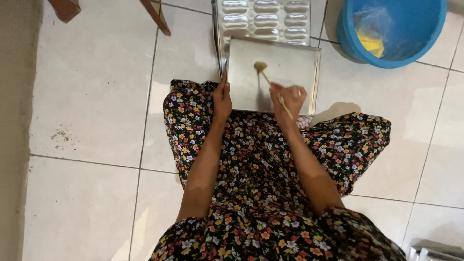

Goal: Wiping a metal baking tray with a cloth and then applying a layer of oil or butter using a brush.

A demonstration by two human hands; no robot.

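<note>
on tiled floor [92, 96], hands steady tray [290, 60], right hand [288, 99] gripping brush [270, 82].

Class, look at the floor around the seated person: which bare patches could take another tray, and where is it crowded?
Bare tiles lie left of the flat tray, toward the chair legs, and right of it, below the blue bucket. Crowded: straight ahead, where the moulded tray abuts the flat one, held by both hands.
</note>
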